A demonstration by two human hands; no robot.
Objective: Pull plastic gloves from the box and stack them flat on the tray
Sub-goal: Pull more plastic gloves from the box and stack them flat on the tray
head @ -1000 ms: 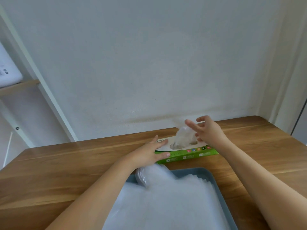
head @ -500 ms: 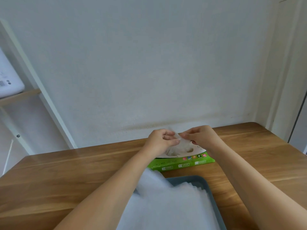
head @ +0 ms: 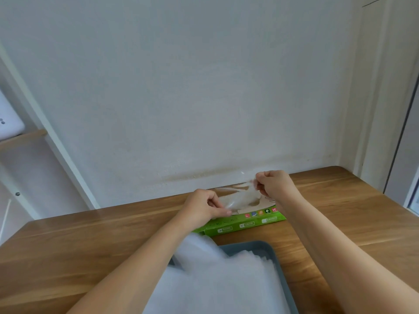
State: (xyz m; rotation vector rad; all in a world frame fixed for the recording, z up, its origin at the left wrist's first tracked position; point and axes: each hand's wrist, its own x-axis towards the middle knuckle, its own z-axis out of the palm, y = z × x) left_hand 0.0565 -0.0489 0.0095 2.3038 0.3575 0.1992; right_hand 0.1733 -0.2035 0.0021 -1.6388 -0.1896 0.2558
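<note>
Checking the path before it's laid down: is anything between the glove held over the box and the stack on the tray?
Nothing visible does. Both the left hand and right hand pinch the glove above the box; the tray with its stack lies just nearer, only table between.

Glove pinched between both hands

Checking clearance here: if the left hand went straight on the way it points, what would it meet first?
Probably the crumpled clear plastic glove that the left hand pinches, stretched toward the right hand; just beyond lies the green cardboard glove box. Depth is unclear.
</note>
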